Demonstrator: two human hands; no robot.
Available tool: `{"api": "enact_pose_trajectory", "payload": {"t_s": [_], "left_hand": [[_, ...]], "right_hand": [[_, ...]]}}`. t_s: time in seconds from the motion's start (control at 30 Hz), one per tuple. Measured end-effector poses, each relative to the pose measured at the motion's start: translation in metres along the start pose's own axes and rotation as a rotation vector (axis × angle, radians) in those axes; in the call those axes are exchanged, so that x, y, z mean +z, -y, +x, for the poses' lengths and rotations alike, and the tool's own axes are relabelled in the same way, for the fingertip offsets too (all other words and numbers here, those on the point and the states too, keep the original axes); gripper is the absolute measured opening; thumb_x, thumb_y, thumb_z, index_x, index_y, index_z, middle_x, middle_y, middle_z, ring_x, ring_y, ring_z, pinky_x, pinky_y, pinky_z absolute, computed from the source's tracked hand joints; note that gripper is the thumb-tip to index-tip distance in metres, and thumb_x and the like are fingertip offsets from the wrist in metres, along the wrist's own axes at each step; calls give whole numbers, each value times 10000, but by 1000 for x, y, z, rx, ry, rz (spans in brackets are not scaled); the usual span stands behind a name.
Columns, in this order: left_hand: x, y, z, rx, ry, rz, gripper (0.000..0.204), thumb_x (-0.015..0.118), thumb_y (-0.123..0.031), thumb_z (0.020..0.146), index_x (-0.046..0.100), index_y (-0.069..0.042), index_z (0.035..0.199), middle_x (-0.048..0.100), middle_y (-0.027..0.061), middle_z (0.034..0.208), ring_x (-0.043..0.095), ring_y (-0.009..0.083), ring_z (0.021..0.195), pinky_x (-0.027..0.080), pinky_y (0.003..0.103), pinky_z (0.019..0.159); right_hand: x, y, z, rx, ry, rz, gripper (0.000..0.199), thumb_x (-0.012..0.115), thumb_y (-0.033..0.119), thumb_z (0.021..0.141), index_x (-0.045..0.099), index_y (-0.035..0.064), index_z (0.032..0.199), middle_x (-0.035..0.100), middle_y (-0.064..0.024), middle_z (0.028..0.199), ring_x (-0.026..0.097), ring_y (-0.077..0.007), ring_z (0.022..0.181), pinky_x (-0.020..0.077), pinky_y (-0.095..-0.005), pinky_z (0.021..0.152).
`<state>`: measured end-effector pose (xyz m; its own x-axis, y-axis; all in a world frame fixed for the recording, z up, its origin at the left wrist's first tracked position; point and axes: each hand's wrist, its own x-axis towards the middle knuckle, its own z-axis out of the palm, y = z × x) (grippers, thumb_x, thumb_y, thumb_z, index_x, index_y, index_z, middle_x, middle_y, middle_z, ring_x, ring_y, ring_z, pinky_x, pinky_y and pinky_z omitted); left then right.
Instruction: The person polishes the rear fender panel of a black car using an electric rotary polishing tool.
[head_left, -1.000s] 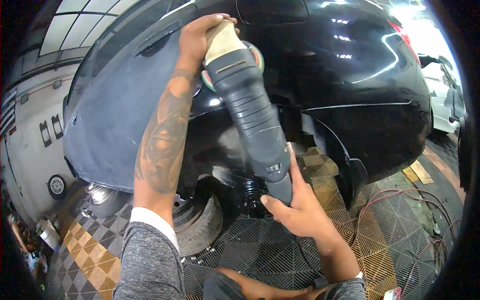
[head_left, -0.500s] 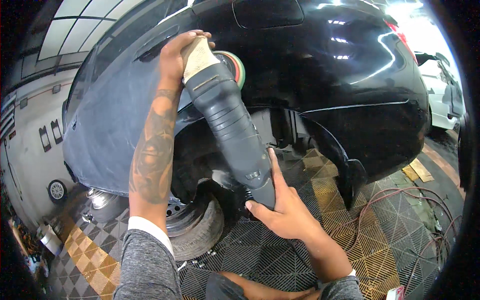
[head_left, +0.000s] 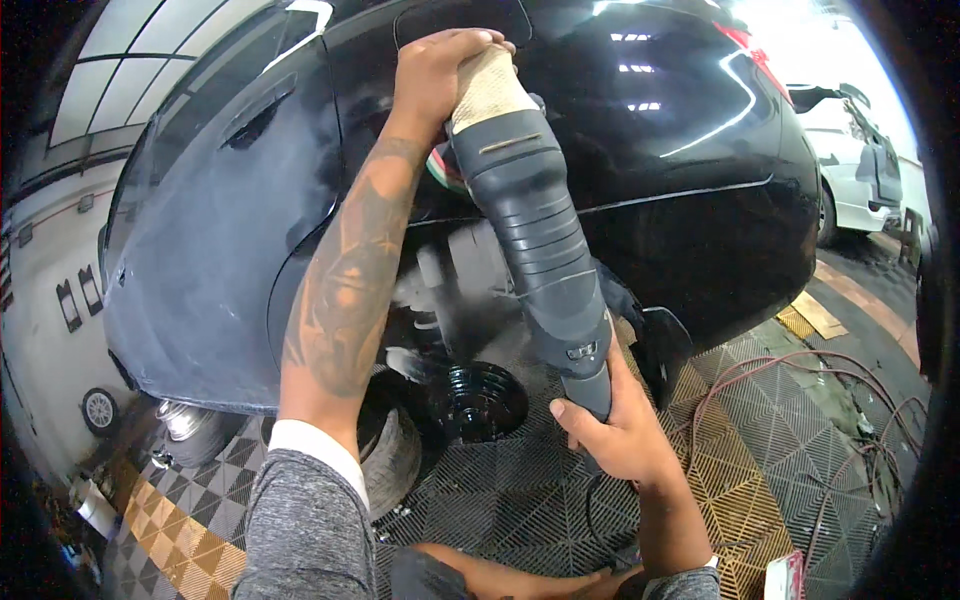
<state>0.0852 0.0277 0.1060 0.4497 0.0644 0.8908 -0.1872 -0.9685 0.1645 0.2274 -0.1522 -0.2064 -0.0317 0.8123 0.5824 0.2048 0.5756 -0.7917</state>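
Note:
A dark grey car polisher (head_left: 540, 225) slants across the middle of the view, its head up against the black car's rear side panel (head_left: 690, 130). My left hand (head_left: 440, 75) is wrapped over the polisher's head, which is covered in cream-coloured tape or cloth. Lower down, my right hand (head_left: 620, 430) grips the narrow rear handle, thumb along its side. Part of the round pad (head_left: 445, 168), with red and green edges, peeks out behind my left wrist; the rest is hidden by the tool. A hazy grey film covers the car's door (head_left: 230, 230).
Below the open wheel arch lie a tyre (head_left: 390, 465) and a black round drum part (head_left: 475, 400). A dark red hose (head_left: 790, 365) coils on the tiled floor at right. Another wheel (head_left: 185, 425) lies at left. A white car (head_left: 850, 175) stands beyond.
Both my hands have carried the polisher to the right along the panel, its head also rising slightly. More of the pad is now hidden. The view has shifted a little as well.

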Motion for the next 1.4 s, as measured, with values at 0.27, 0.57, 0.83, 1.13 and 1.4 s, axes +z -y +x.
{"api": "enact_pose_trajectory", "payload": {"t_s": [0.27, 0.57, 0.83, 1.13, 1.4], "left_hand": [[-43, 4, -18, -64, -9, -148, 350, 552, -194, 934, 622, 75, 1146, 694, 196, 1086, 707, 314, 937, 604, 417, 821], [-122, -7, -56, -210, -119, -340, 335, 577, -171, 927, 605, 71, 1157, 676, 219, 1133, 683, 363, 1004, 600, 459, 834], [-152, -13, -89, -205, -310, -363, 337, 597, -166, 886, 636, 99, 1092, 694, 237, 1058, 698, 362, 955, 590, 434, 836], [-102, -13, -70, -207, -193, -325, 350, 579, -204, 928, 629, 65, 1147, 687, 209, 1122, 687, 333, 1006, 589, 424, 858], [-19, -4, -29, -92, -67, -286, 333, 572, -179, 921, 633, 93, 1102, 700, 218, 1085, 708, 347, 935, 601, 428, 837]], "right_hand": [[27, 6, 11, -77, 47, 47, 1057, 682, 216, 864, -72, 49, 1586, 636, -262, 1251, 655, -417, 1125, 476, -425, 1004], [81, 9, 37, -227, 93, -65, 1065, 676, 214, 874, -112, 47, 1572, 640, -322, 1207, 653, -486, 1071, 496, -452, 973], [103, 13, 51, -196, 189, -87, 1090, 668, 215, 871, -161, 41, 1557, 668, -361, 1028, 670, -518, 939, 522, -476, 908], [66, 12, 25, -137, 122, -115, 1076, 679, 211, 860, -110, 51, 1574, 658, -344, 1125, 665, -501, 1010, 516, -451, 934], [12, -1, -1, -74, 42, -5, 1059, 697, 186, 845, -42, 71, 1594, 591, -285, 1330, 615, -427, 1199, 458, -422, 1030]]}}
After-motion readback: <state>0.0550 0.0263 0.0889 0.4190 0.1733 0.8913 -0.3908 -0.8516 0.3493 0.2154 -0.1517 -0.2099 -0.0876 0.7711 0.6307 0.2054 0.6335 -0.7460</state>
